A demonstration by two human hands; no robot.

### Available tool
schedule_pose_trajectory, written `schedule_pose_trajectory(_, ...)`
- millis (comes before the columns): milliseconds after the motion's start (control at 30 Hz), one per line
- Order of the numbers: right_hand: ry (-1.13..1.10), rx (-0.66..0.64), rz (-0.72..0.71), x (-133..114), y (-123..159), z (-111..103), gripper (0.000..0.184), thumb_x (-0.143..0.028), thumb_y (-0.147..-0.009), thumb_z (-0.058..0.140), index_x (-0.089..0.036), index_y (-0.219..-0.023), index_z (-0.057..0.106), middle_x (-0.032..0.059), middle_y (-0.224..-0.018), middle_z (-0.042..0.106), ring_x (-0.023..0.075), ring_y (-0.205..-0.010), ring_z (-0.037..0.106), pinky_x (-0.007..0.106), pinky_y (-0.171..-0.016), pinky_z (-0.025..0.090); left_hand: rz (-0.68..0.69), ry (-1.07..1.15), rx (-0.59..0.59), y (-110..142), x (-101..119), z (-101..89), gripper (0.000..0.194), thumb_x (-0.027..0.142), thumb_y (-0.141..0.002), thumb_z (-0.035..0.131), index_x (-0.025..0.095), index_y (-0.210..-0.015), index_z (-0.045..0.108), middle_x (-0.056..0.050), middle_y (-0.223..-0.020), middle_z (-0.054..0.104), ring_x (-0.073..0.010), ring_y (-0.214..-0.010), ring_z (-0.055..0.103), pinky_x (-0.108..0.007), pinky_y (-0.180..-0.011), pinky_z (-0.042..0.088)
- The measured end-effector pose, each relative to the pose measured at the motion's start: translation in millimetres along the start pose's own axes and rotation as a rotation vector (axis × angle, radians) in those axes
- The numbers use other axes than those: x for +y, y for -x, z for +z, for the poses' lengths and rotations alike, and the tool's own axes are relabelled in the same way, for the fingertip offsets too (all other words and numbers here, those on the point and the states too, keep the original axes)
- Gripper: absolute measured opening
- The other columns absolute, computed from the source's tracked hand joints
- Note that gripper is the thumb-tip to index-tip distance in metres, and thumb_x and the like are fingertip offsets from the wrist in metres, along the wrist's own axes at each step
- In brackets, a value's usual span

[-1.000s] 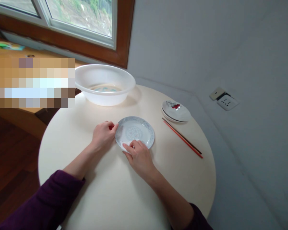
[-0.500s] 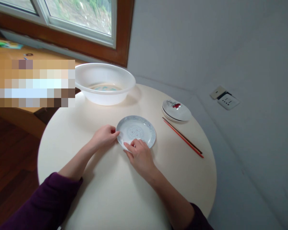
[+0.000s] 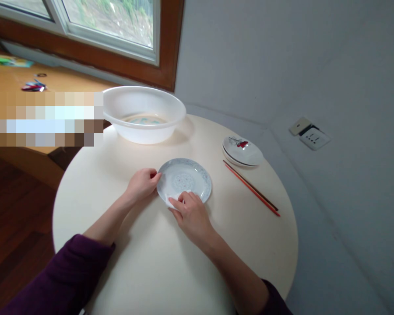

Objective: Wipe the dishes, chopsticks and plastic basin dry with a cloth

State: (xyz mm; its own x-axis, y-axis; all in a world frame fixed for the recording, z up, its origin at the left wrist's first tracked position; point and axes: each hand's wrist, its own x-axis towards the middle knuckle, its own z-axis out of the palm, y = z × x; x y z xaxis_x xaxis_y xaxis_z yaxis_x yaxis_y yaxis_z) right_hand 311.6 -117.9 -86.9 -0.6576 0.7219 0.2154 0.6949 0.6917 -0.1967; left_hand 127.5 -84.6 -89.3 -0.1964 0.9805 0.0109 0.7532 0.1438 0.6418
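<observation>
A blue-patterned plate (image 3: 188, 177) lies on the round cream table (image 3: 151, 262). My left hand (image 3: 141, 183) is closed on the plate's left rim, fingers pinching the edge. My right hand (image 3: 192, 214) rests on the plate's near rim, fingers closed on a small white cloth or tissue (image 3: 172, 202) pressed against the plate.
A white plastic basin (image 3: 143, 113) with a little water stands at the table's far side. Stacked white dishes with a red motif (image 3: 242, 151) and red chopsticks (image 3: 251, 188) lie to the right. The wall, with a socket (image 3: 310, 133), is close on the right.
The plate shifted slightly right and back left between my hands; my right hand stays on the cloth at the near rim. Otherwise little differs.
</observation>
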Motion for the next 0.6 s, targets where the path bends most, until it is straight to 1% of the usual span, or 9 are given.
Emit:
schedule_pose_trajectory(100, -0.006, 0.013, -0.018, -0.2, 0.5, 0.9, 0.022, -0.022, -0.083, 0.062, -0.021, -0.105, 0.065, 0.0044, -0.082, 0.060, 0.0180, -0.077, 0.050, 0.030, -0.069, 0.037, -0.018, 0.010, 0.016, -0.6, 0.2, -1.1, 0.037, 0.043, -0.075, 0.037, 0.018, -0.053, 0.052, -0.002, -0.051, 0.051, -0.0138, -0.052, 0.040, -0.027, -0.052, 0.026)
schedule_pose_trajectory(200, -0.037, 0.027, -0.017, -1.0, 0.5, 0.8, 0.020, -0.021, -0.082, 0.063, -0.021, -0.102, 0.066, 0.0043, -0.081, 0.058, 0.0180, -0.078, 0.049, 0.030, -0.070, 0.037, -0.044, -0.001, 0.037, -2.3, -0.5, -1.1, 0.039, 0.043, -0.077, 0.035, 0.017, -0.057, 0.055, -0.005, -0.057, 0.057, -0.0151, -0.056, 0.044, -0.027, -0.054, 0.027)
schedule_pose_trajectory(300, -0.065, 0.056, -0.012, -1.0, 0.6, 1.2, 0.016, -0.019, -0.081, 0.064, -0.022, -0.097, 0.067, 0.0043, -0.082, 0.057, 0.0181, -0.081, 0.049, 0.031, -0.073, 0.036, -0.073, -0.047, 0.049, -3.7, -0.2, -1.7, 0.040, 0.043, -0.080, 0.034, 0.017, -0.059, 0.056, -0.008, -0.064, 0.062, -0.0164, -0.059, 0.047, -0.027, -0.055, 0.028)
schedule_pose_trajectory(433, -0.065, 0.074, -0.012, 0.1, 1.3, 3.8, 0.016, -0.020, -0.082, 0.063, -0.023, -0.097, 0.067, 0.0031, -0.080, 0.058, 0.0169, -0.077, 0.049, 0.030, -0.070, 0.035, -0.120, -0.129, 0.068, -2.1, 4.1, -5.6, 0.041, 0.043, -0.082, 0.032, 0.018, -0.064, 0.059, -0.009, -0.071, 0.066, -0.0183, -0.064, 0.051, -0.027, -0.055, 0.028)
schedule_pose_trajectory(500, -0.055, 0.083, -0.007, 0.2, 1.6, 5.2, 0.016, -0.020, -0.082, 0.063, -0.023, -0.097, 0.067, 0.0027, -0.080, 0.058, 0.0170, -0.076, 0.049, 0.030, -0.069, 0.035, -0.143, -0.178, 0.085, -0.5, 6.2, -7.8, 0.044, 0.046, -0.083, 0.031, 0.018, -0.062, 0.058, -0.008, -0.068, 0.064, -0.0184, -0.062, 0.051, -0.027, -0.054, 0.027)
schedule_pose_trajectory(600, -0.033, 0.098, 0.009, -0.1, 1.0, 6.5, 0.016, -0.021, -0.080, 0.065, -0.023, -0.096, 0.067, 0.0026, -0.080, 0.059, 0.0176, -0.077, 0.049, 0.030, -0.069, 0.035, -0.159, -0.171, 0.043, 0.6, 6.2, -9.4, 0.051, 0.052, -0.082, 0.029, 0.018, -0.053, 0.054, -0.006, -0.056, 0.057, -0.0167, -0.056, 0.047, -0.027, -0.053, 0.026)
